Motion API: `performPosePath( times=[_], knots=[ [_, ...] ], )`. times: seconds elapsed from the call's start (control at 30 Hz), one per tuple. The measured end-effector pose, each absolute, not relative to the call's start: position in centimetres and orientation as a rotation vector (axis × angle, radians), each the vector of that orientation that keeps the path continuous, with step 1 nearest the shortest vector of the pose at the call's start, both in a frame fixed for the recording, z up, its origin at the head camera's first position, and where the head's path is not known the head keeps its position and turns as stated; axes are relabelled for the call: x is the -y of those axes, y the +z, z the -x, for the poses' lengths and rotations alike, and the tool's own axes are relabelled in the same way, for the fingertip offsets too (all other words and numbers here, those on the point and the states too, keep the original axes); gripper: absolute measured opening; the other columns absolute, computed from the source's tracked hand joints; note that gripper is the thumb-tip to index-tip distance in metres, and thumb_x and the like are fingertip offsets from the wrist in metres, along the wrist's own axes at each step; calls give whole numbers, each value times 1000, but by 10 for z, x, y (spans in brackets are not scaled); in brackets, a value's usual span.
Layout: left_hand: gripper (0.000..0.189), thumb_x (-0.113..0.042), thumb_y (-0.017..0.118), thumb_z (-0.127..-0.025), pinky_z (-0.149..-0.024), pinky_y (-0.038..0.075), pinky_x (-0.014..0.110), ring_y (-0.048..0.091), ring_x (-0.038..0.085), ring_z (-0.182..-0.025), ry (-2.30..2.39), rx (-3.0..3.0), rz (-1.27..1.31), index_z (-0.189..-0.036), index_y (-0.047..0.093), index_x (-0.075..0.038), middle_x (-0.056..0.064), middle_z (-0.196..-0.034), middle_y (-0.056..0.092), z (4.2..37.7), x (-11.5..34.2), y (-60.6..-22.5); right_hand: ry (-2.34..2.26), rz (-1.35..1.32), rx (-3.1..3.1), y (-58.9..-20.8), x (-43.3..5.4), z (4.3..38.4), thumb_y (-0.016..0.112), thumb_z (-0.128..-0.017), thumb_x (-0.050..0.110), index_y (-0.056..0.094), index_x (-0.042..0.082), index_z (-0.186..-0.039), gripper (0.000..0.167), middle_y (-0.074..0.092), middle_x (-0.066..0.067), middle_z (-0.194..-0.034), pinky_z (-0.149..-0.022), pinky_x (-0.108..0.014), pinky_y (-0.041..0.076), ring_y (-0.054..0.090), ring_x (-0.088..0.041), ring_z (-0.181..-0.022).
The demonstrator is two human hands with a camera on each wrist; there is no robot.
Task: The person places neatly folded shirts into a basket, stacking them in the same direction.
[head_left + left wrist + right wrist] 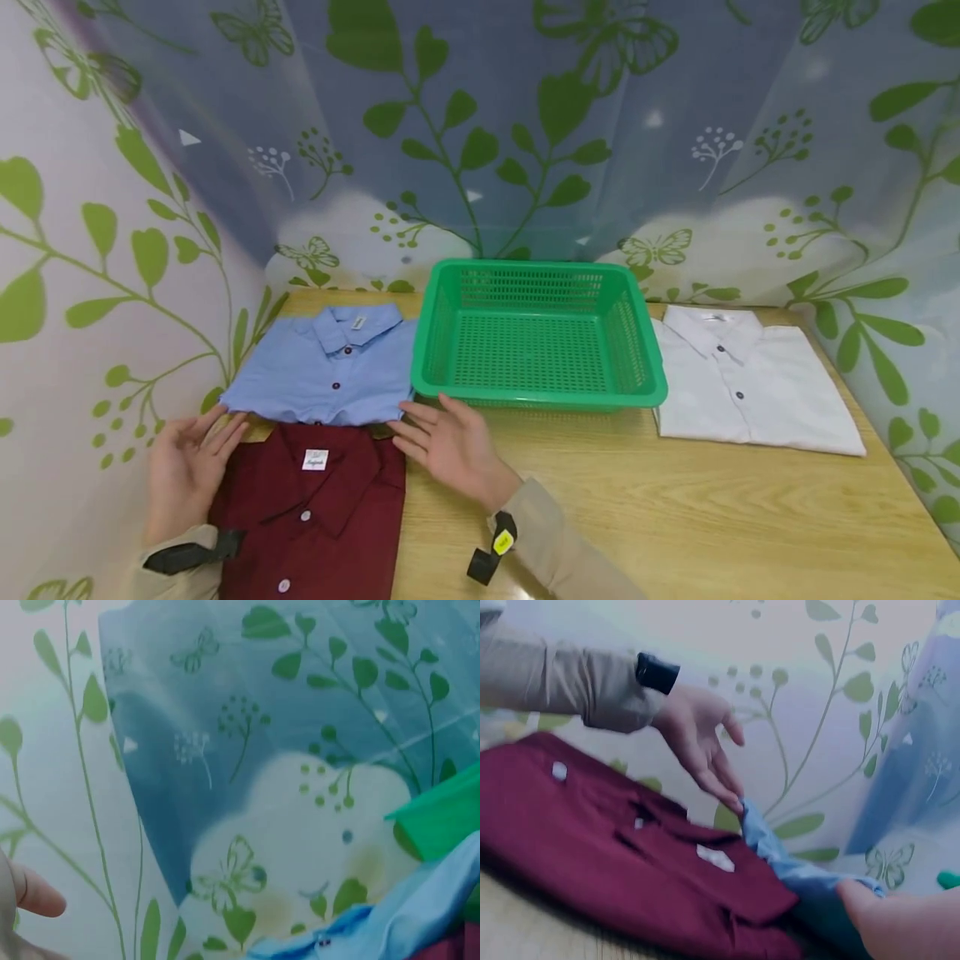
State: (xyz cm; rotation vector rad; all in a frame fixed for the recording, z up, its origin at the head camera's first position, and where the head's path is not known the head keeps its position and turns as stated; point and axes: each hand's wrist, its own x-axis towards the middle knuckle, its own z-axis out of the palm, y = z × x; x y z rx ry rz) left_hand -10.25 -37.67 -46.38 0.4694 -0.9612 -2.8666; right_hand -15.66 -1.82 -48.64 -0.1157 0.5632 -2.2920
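A folded light-blue shirt (307,367) with a collar and dark buttons lies at the back left, its near edge raised off the maroon shirt in the right wrist view. My left hand (187,471) has its fingertips at the blue shirt's near left corner, the thumb standing apart from them in the right wrist view. At the near right corner, my right hand (457,454) reaches in with extended fingers right at the hem. A folded maroon shirt (315,517) with a white label lies between the forearms, its collar close to the blue hem.
A green plastic basket (540,395) with slotted walls stands at the back middle, close against the blue shirt. Right of it lies a folded white shirt (765,383). Everything rests on a wooden table (637,500), with leaf-patterned curtains (480,150) behind and at both sides.
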Motion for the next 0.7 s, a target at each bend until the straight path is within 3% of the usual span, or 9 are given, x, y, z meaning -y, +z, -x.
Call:
performPosePath(
  times=[0.07, 0.13, 0.2, 0.33, 0.5, 0.57, 0.63, 0.7],
  knots=[
    [21, -21, 31, -108, -115, 30, 36, 39, 35, -136, -2877, 950, -484, -121, 41, -7, 0, -159, 5, 101, 375, -459, -2293, 116, -540, -483, 17, 154, 35, -105, 44, 5, -9, -154, 78, 4, -25, -162, -119, -41, 21, 15, -38, -149],
    [28, -23, 31, -108, -117, 26, 37, 22, 32, -145, -2885, 948, -477, -135, 25, -16, -3, -161, -7, 100, 373, -455, -2293, 128, -525, -478, 16, 152, 31, -105, 46, 4, -9, -154, 78, 2, -25, -163, -119, -41, 20, 14, -38, -149],
    [35, -24, 30, -108, -117, 24, 36, 20, 33, -145, -2893, 947, -459, -138, 12, -23, -5, -161, -14, 99, 372, -452, -2292, 142, -517, -475, 16, 151, 28, -106, 46, 3, -9, -154, 78, 0, -24, -163, -119, -41, 20, 12, -38, -149],
    [39, -25, 29, -108, -116, 27, 37, 37, 33, -136, -2879, 1002, -455, -140, 6, -22, -4, -161, -16, 99, 372, -452, -2293, 149, -526, -471, 15, 149, 27, -106, 47, 4, -9, -154, 78, 0, -24, -163, -119, -40, 20, 12, -37, -149],
    [53, -32, 23, -108, -118, 19, 35, 1, 33, -149, -2833, 1134, -600, -148, -10, -23, -4, -160, -16, 106, 368, -452, -2308, 130, -572, -473, 19, 147, 33, -105, 42, 6, -7, -155, 75, 2, -23, -163, -120, -42, 16, 15, -37, -149],
    [49, -36, 19, -107, -119, 15, 35, -5, 30, -148, -2811, 1167, -686, -149, -4, -23, -3, -159, -10, 112, 367, -452, -2322, 115, -610, -476, 21, 148, 35, -105, 40, 5, -7, -155, 74, 3, -24, -163, -120, -43, 16, 18, -38, -148],
    [43, -37, 20, -107, -119, 15, 35, 1, 32, -147, -2771, 1154, -798, -146, 7, -24, -2, -154, 1, 119, 366, -453, -2340, 84, -650, -479, 24, 149, 38, -105, 37, 3, -7, -155, 75, 2, -26, -162, -119, -44, 18, 20, -41, -146],
    [30, -36, 24, -106, -119, 16, 35, 14, 28, -143, -2735, 1125, -901, -134, 19, -26, -3, -142, 11, 126, 366, -454, -2354, 44, -689, -483, 27, 151, 41, -104, 35, 0, -6, -155, 77, 1, -29, -161, -119, -45, 20, 22, -44, -145]
  ],
)
